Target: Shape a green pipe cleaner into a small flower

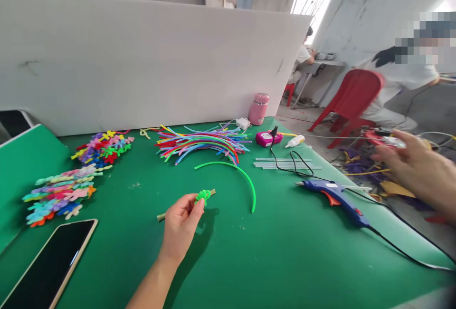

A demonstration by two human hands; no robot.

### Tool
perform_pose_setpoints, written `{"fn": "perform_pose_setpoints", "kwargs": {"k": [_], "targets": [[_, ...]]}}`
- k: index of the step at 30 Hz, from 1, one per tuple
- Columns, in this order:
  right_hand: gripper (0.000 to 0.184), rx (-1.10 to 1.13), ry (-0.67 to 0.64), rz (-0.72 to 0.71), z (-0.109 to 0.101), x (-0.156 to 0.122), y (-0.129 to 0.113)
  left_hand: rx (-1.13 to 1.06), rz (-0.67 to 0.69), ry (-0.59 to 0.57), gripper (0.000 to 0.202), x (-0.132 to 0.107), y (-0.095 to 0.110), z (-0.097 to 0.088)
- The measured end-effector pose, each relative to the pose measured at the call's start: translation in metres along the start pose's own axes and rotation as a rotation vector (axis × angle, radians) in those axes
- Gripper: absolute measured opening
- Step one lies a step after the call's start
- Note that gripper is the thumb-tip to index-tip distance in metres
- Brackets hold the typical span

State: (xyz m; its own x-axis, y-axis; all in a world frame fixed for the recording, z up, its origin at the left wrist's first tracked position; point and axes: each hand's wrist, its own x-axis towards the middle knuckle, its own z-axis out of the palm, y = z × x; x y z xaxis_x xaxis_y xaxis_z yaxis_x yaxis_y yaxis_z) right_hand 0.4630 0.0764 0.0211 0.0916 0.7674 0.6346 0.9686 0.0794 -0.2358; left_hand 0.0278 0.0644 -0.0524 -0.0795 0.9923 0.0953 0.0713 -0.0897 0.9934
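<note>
Presently, with fuzzy flowers [76, 194] at my 10 o'clock, my left hand [182, 226], thumb nipped against fingers, grips 1 small green flower [203, 197], where too hard a squeeze could flatten its loops and too slack a one drop it. The flower sits at my fingertips, toward 1 o'clock of my palm, a tan strip [213, 192] poking out just beyond it. At 3 o'clock lies a blue glue gun [344, 200], whose black cord [389, 240] could snag and drag it if my right hand [413, 166], loosely spread with nothing visible in it, swept low.
</note>
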Motion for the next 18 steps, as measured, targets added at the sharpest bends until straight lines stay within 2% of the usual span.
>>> {"fn": "perform_pose_setpoints", "kwargs": {"k": [2,5,8,10,12,15,18], "targets": [[0.055,0.052,-0.065,-0.009,0.02,0.006,-0.06,-0.038,-0.032,-0.038,0.013,0.002,0.005,0.003],[0.043,0.437,-0.264,-0.139,0.052,-0.006,-0.152,-0.137,-0.11,-0.112,0.015,0.008,0.011,0.008],[0.04,0.755,-0.398,-0.227,0.083,-0.029,-0.217,-0.205,-0.152,-0.155,0.021,0.014,0.011,0.01],[0.042,0.89,-0.389,-0.224,0.101,-0.041,-0.241,-0.225,-0.153,-0.161,0.024,0.016,0.008,0.011],[0.043,0.996,-0.405,-0.191,0.114,-0.05,-0.252,-0.247,-0.16,-0.161,0.025,0.016,0.004,0.01],[0.04,1.1,-0.388,-0.139,0.127,-0.06,-0.253,-0.256,-0.204,-0.183,0.024,0.015,0.0,0.008],[0.038,1.105,-0.347,-0.157,0.132,-0.068,-0.249,-0.24,-0.244,-0.217,0.021,0.013,-0.002,0.005]]}}
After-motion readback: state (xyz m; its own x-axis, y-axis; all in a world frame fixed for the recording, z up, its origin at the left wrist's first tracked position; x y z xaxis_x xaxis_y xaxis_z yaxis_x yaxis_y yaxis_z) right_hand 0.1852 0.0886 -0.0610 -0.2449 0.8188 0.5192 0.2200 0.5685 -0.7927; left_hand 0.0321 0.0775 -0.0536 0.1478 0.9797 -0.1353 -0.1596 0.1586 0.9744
